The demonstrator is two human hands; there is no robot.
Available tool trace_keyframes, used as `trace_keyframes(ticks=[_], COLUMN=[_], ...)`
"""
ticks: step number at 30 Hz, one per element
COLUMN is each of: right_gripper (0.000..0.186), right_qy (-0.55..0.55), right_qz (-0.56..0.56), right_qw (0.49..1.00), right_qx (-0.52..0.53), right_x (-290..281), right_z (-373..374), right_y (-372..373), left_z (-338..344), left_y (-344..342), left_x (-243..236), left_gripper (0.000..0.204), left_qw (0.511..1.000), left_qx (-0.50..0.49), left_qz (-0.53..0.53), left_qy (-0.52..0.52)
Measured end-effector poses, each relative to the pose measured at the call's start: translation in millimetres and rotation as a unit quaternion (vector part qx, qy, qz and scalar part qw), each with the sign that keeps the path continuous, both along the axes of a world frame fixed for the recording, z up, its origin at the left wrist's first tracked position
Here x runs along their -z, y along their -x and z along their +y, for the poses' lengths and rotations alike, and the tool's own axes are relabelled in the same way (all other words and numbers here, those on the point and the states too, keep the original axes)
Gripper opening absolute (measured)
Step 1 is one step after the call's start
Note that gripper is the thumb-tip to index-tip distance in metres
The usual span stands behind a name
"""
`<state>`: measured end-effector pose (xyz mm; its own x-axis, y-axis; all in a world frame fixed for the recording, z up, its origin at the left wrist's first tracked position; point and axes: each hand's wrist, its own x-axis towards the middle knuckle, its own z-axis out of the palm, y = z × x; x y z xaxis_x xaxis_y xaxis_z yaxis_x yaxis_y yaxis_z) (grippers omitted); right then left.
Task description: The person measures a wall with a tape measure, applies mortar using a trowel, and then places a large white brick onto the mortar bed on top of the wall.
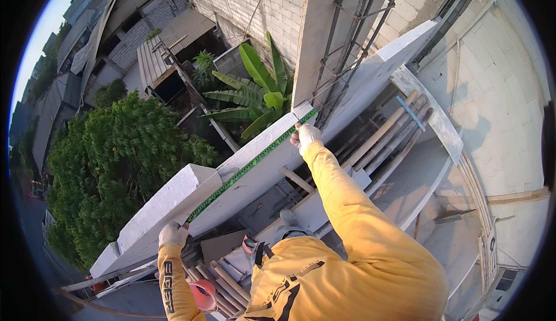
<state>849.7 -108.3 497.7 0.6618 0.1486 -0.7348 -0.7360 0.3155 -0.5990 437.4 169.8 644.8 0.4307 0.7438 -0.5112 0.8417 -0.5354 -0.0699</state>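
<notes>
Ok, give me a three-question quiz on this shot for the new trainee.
1. True or false: the green tape measure is stretched along the top of the white block wall.
2. Which hand holds the end of the tape nearer the steel rebar column? A) left hand B) right hand C) neither
3. Fill in: both hands wear pale work ______.

Key:
1. True. It lies along the top of the wall between the two hands.
2. B. The right hand grips the far end beside the rebar; the left holds the near end.
3. Gloves.
</notes>
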Motion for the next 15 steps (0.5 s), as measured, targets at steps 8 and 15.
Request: trace_keyframes(ticks=[8,15], right_gripper=[0.01,0.006], right_qy=[0.022,0.013], right_qz=[-0.009,-0.029], right_qw=[1.0,0.999], right_qx=[0.017,-0.018], right_x=[27,41], right_z=[5,-3], right_y=[-30,-41], left_z=[9,3], left_y=[-13,-23], left_x=[25,20], left_gripper=[0.054,0.052], left_qw=[1.0,0.998], left_qx=[0.018,-0.066], left_qz=[-0.007,-0.005], left_qy=[-0.014,0.023])
